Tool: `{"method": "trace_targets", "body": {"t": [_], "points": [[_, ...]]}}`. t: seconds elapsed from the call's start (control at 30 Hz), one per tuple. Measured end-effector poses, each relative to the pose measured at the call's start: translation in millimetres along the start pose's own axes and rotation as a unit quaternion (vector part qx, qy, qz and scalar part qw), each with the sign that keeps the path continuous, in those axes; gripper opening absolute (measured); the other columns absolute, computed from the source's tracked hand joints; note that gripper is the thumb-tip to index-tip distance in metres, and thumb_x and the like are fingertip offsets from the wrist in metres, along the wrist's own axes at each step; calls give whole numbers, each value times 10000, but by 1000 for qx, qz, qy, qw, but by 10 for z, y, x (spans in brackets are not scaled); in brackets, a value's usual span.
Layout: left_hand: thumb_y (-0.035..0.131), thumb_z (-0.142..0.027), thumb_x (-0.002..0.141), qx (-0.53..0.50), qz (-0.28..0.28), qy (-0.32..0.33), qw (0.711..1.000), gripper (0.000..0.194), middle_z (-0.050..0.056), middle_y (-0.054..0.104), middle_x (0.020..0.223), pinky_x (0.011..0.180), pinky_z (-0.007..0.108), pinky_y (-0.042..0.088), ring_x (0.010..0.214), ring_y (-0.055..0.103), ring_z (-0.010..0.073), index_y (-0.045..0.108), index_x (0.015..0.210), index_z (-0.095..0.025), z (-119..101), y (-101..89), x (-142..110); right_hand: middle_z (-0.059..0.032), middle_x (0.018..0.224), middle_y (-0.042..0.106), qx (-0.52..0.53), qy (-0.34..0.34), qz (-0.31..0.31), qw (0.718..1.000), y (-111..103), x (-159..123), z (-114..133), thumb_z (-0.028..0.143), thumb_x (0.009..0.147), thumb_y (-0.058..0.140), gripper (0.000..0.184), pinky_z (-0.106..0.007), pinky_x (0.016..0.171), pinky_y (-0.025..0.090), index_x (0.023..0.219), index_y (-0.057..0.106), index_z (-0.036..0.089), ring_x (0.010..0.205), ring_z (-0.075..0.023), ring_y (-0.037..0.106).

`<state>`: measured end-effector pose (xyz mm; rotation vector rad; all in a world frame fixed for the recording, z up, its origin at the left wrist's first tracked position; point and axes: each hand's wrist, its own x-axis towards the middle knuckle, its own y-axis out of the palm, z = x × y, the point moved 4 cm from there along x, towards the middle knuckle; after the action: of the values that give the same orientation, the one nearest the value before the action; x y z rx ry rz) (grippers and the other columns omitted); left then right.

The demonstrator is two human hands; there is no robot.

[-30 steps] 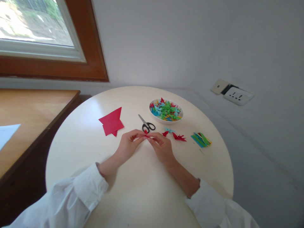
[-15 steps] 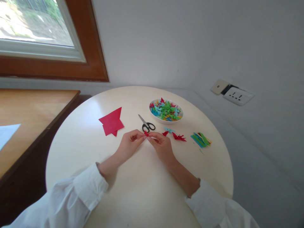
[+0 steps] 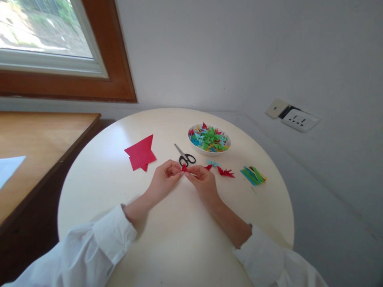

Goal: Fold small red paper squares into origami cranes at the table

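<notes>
Between the fingertips of both hands is a small red origami crane (image 3: 184,168), partly hidden by the fingers. My left hand (image 3: 164,177) pinches it from the left and my right hand (image 3: 203,181) from the right, thumbs and forefingers closed. Just beyond them lie scissors (image 3: 186,156) with black handles, their blades pointing away to the left. Beside my right hand rest other folded red cranes (image 3: 226,172) and a light blue one (image 3: 213,163). Red paper sheets (image 3: 141,153) lie overlapping to the left of the scissors.
A white bowl (image 3: 209,152) full of small colourful paper cranes stands at the back of the round white table (image 3: 176,239). Green, blue and yellow paper strips (image 3: 253,176) lie at the right. A wooden desk (image 3: 44,139) is at the left; a socket (image 3: 299,119) is on the wall.
The red crane has turned slightly between my fingertips. Both hands stay in nearly the same place, and the things on the table have not moved.
</notes>
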<state>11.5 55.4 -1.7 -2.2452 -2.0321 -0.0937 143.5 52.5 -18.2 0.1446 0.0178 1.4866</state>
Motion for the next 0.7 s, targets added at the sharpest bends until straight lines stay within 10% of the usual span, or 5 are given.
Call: {"method": "trace_targets", "body": {"t": [0.7], "points": [[673, -302, 659, -40, 28, -41, 998, 227, 17, 644, 649, 615, 245, 442, 622, 594, 130, 594, 794, -137, 51, 29, -7, -24, 762, 699, 54, 45, 13, 997, 12, 27, -7, 242, 537, 712, 245, -298, 692, 490, 770, 659, 185, 702, -151, 629]]}}
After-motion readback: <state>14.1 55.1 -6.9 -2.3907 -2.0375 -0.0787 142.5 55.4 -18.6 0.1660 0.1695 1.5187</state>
